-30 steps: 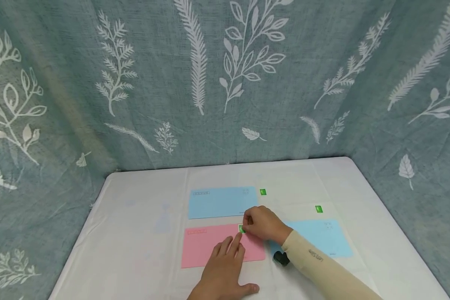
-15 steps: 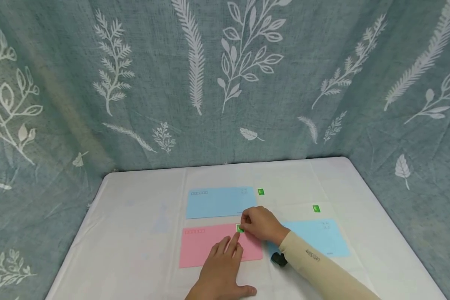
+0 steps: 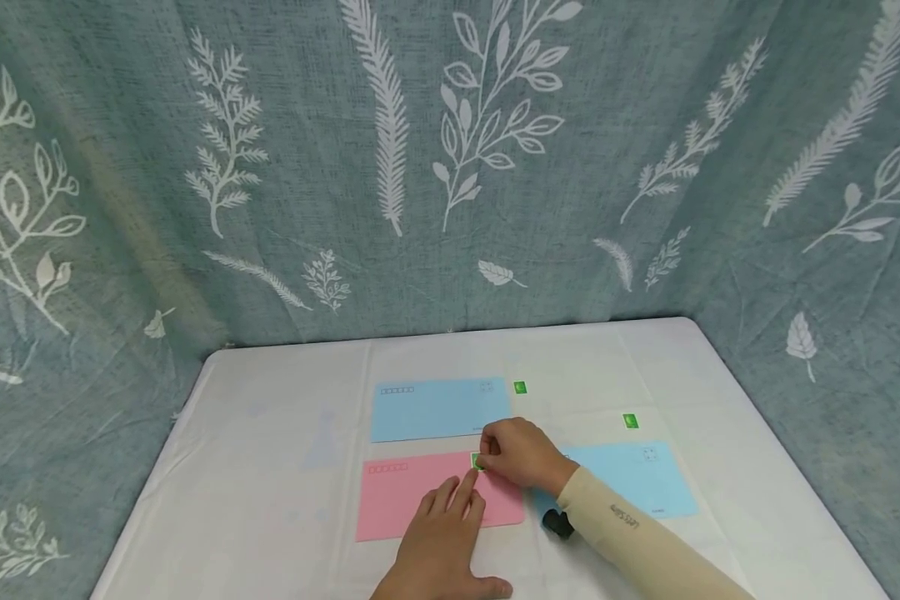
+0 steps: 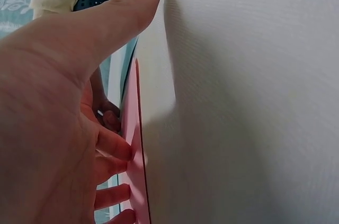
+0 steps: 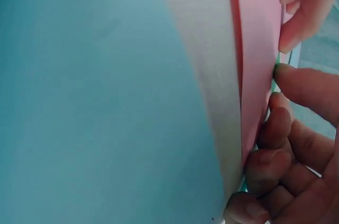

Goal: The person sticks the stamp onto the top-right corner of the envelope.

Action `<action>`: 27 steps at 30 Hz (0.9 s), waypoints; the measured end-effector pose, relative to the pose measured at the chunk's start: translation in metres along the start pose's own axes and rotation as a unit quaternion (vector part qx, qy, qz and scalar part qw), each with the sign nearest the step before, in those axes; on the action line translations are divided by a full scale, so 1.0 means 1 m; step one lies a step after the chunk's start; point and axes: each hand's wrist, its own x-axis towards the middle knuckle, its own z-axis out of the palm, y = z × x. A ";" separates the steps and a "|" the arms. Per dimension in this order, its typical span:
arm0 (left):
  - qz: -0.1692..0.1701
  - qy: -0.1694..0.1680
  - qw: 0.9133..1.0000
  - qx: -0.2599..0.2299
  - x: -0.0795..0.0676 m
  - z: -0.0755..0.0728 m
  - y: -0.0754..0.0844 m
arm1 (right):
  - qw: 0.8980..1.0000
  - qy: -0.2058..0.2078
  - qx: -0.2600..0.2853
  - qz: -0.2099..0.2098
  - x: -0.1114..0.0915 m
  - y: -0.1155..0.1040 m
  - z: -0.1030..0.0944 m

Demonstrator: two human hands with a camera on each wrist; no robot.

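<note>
A pink envelope (image 3: 397,500) lies flat, with a small green stamp (image 3: 476,458) at its upper right corner. My left hand (image 3: 442,533) rests on the envelope with fingers spread, its index fingertip at the stamp's lower edge and its thumb out over the white cloth. From the right, my right hand (image 3: 521,452) reaches to the same corner, fingers bent. Its thumb (image 5: 304,86) is on the stamp in the right wrist view, the index finger curled close by. The thumb and fingertips hide part of the stamp.
Behind lies a blue envelope (image 3: 438,410); another blue envelope (image 3: 630,475) lies partly under the right forearm. Two more green stamps (image 3: 521,387) lie on the white cloth (image 3: 270,467). A dark device (image 3: 557,523) sits at the right wrist. A patterned curtain (image 3: 307,167) hangs behind.
The view has shifted slightly. Both hands stay almost still at the pink envelope's corner, with the right thumb covering a little more of the stamp.
</note>
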 end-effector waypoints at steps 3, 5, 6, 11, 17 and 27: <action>0.001 0.002 1.000 0.007 0.000 0.001 0.000 | 1.000 0.000 -0.003 -0.003 0.000 0.000 -0.001; 0.003 0.003 1.000 0.010 0.000 0.001 0.000 | 1.000 -0.001 -0.005 -0.003 0.000 0.000 -0.001; 0.004 0.005 1.000 0.011 0.000 0.000 0.000 | 1.000 0.000 -0.004 -0.003 0.000 0.000 -0.001; 0.006 0.013 1.000 0.016 0.003 0.003 -0.001 | 1.000 0.002 -0.009 0.001 0.001 0.000 -0.003; 0.006 0.003 1.000 0.012 0.003 -0.001 0.000 | 1.000 -0.008 -0.008 0.001 -0.001 -0.001 -0.005; -0.007 -0.024 0.999 0.023 0.001 -0.009 0.001 | 1.000 -0.007 -0.017 -0.014 -0.001 -0.002 -0.002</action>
